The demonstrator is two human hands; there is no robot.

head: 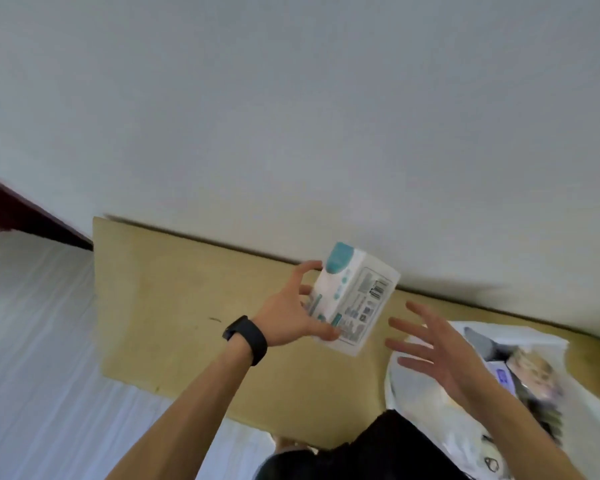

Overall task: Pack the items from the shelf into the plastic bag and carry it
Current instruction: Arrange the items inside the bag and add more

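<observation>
Left hand (288,315) pinches the pack (355,299) by its edges above the shelf (174,306); right hand (437,355) is spread, empty. The slick pack may slip, or miss the bag (426,393).

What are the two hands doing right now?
Left hand: closed around a white and teal packet, held above the shelf.
Right hand: open, fingers spread, holding nothing, over the plastic bag.

Left hand (288,310) holds a white-and-teal pack (355,297) above the shelf (174,306) — right hand (433,355) spread over the plastic bag (416,386).
</observation>
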